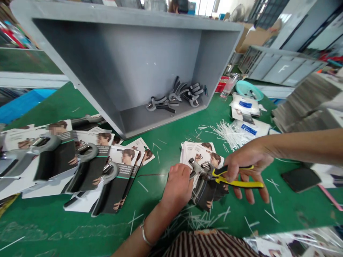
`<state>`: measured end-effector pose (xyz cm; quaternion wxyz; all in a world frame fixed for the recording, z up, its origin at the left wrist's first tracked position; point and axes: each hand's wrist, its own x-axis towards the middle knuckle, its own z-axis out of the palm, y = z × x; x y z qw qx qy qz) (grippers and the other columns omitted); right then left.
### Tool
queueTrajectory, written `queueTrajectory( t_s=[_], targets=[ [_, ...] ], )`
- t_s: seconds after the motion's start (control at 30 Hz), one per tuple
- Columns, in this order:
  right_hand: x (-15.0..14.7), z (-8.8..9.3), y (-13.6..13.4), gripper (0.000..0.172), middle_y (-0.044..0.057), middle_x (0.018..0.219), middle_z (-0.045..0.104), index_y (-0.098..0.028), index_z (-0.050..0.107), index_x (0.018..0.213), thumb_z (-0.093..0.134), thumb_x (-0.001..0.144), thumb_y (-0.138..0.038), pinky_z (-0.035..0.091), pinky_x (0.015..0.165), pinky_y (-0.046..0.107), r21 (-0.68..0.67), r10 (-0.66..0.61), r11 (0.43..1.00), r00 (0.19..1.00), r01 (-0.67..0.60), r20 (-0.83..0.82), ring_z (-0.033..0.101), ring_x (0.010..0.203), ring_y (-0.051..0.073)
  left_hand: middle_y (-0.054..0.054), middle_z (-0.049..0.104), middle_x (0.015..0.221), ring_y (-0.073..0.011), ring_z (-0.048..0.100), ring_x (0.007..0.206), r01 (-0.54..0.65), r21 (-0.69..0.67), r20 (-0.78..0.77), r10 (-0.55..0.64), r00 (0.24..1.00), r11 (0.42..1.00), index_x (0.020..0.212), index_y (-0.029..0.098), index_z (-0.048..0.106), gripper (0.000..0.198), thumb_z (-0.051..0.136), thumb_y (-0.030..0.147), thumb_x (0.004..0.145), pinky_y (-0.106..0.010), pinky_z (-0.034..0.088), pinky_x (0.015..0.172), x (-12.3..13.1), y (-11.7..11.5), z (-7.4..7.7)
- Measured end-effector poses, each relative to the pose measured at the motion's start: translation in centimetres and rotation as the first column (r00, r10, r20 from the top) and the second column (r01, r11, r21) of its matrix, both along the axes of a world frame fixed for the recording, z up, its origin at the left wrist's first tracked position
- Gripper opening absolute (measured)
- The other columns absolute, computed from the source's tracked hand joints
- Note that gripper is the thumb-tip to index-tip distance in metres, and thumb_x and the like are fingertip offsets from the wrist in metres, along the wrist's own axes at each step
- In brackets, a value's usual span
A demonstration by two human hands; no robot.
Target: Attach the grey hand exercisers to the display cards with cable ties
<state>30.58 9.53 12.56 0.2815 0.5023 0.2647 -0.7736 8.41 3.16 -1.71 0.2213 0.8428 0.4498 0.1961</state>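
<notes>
My left hand [178, 184], a bangle at its wrist, is closed on a grey and black hand gripper [197, 170] that lies over a stack of printed cards [214, 159]. In my right hand [248, 166] are yellow-handled cutting pliers [235, 181], pinched by the thumb while the other fingers stretch out below. The pliers' jaws are at the hand gripper's spring; whether they touch it I cannot tell. Carded hand grippers [107, 176] lie in overlapping rows at the left. Loose white cable ties [227, 134] are heaped beyond my right hand.
A large grey bin [160, 60] stands on its side at the back, with several loose hand grippers [184, 94] in it. Cut tie ends [198, 219] litter the green table [150, 200]. At the right are a dark flat object [300, 179], plastic bags [245, 103] and a turquoise bowl [249, 89].
</notes>
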Motion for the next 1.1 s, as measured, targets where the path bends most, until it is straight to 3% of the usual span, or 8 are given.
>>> queueTrajectory(
  t_s=[0.33, 0.53, 0.7, 0.77, 0.8, 0.93, 1.0, 1.1],
  targets=[
    [-2.6, -1.6, 1.9, 0.018, 0.010, 0.076, 0.069, -0.017, 0.069, 0.080, 0.063, 0.076, -0.034, 0.051, 0.045, 0.031, -0.023, 0.220, 0.976, 0.969, -0.219, 0.113, 0.064, 0.057, 0.020, -0.011, 0.060, 0.105, -0.0295, 0.051, 0.103, 0.005, -0.020, 0.051, -0.004, 0.999, 1.000, 0.100, 0.019, 0.052, 0.012, 0.056, 0.019, 0.088, -0.048, 0.041, 0.092, -0.3, -0.2, -0.1],
    [-1.7, -2.5, -0.4, 0.014, 0.000, 0.058, 0.056, -0.022, 0.063, 0.087, 0.062, 0.077, -0.033, 0.019, 0.030, 0.016, 0.108, 0.067, 0.991, 0.989, -0.081, 0.131, 0.038, 0.037, 0.008, -0.009, 0.060, 0.106, -0.0289, 0.053, 0.105, -0.010, -0.036, 0.055, 0.012, 0.998, 0.999, 0.101, 0.021, 0.052, 0.015, 0.058, 0.020, 0.088, -0.046, 0.041, 0.093, -0.5, -0.2, -0.2],
    [-0.9, -3.7, -3.0, 0.013, -0.003, 0.054, 0.049, -0.022, 0.057, 0.081, 0.059, 0.078, -0.035, 0.019, 0.031, 0.018, 0.296, 0.075, 0.945, 0.971, -0.142, 0.228, 0.035, 0.036, 0.008, -0.010, 0.062, 0.105, -0.0281, 0.054, 0.104, 0.011, -0.058, 0.012, -0.011, 1.000, 0.998, 0.101, 0.019, 0.056, 0.010, 0.054, 0.022, 0.091, -0.045, 0.042, 0.093, -0.4, 0.4, 0.5],
    [-0.9, -4.0, -4.1, 0.012, -0.001, 0.053, 0.049, -0.021, 0.055, 0.075, 0.055, 0.079, -0.032, 0.028, 0.035, 0.022, 0.448, 0.193, 0.836, 0.934, -0.316, 0.299, 0.038, 0.038, 0.010, -0.010, 0.063, 0.100, -0.0264, 0.055, 0.100, 0.033, -0.067, 0.009, -0.032, 0.999, 0.997, 0.095, 0.019, 0.059, 0.010, 0.049, 0.021, 0.094, -0.044, 0.043, 0.093, -0.3, 0.8, 0.9],
    [-0.9, -4.2, -4.5, 0.009, 0.000, 0.054, 0.051, -0.020, 0.055, 0.074, 0.055, 0.079, -0.028, 0.033, 0.039, 0.025, 0.564, 0.266, 0.708, 0.900, -0.425, 0.345, 0.043, 0.041, 0.012, -0.009, 0.063, 0.098, -0.0255, 0.055, 0.098, 0.039, -0.070, 0.014, -0.038, 0.999, 0.997, 0.092, 0.019, 0.060, 0.013, 0.047, 0.020, 0.095, -0.043, 0.043, 0.093, -0.3, 1.0, 1.0],
    [-0.2, -4.4, -5.7, 0.015, 0.008, 0.071, 0.064, -0.017, 0.062, 0.084, 0.060, 0.070, -0.013, 0.043, 0.057, 0.033, 0.797, 0.431, -0.003, 0.718, -0.604, 0.546, 0.059, 0.059, 0.020, -0.008, 0.062, 0.095, -0.0244, 0.055, 0.098, 0.038, -0.090, 0.048, -0.034, 0.998, 0.995, 0.088, 0.019, 0.062, 0.013, 0.050, 0.021, 0.094, -0.040, 0.045, 0.091, -0.4, 1.2, 1.6],
    [0.9, -4.5, -6.0, 0.021, 0.009, 0.076, 0.066, -0.017, 0.064, 0.091, 0.062, 0.071, -0.014, 0.045, 0.061, 0.035, 0.805, 0.460, -0.064, 0.698, -0.590, 0.549, 0.062, 0.064, 0.023, -0.007, 0.061, 0.098, -0.0244, 0.054, 0.100, 0.032, -0.116, 0.070, -0.024, 0.997, 0.993, 0.088, 0.020, 0.062, 0.010, 0.054, 0.024, 0.092, -0.040, 0.045, 0.091, -0.5, 1.0, 1.6],
    [3.1, -4.8, -7.2, 0.016, 0.008, 0.083, 0.068, -0.020, 0.066, 0.094, 0.064, 0.080, -0.027, 0.047, 0.063, 0.035, 0.890, 0.348, 0.119, 0.858, -0.440, 0.378, 0.064, 0.071, 0.024, -0.007, 0.061, 0.103, -0.0252, 0.054, 0.103, 0.029, -0.129, 0.089, -0.018, 0.996, 0.991, 0.093, 0.021, 0.063, 0.010, 0.063, 0.029, 0.087, -0.041, 0.044, 0.093, -0.8, 0.7, 1.3]
  ],
)
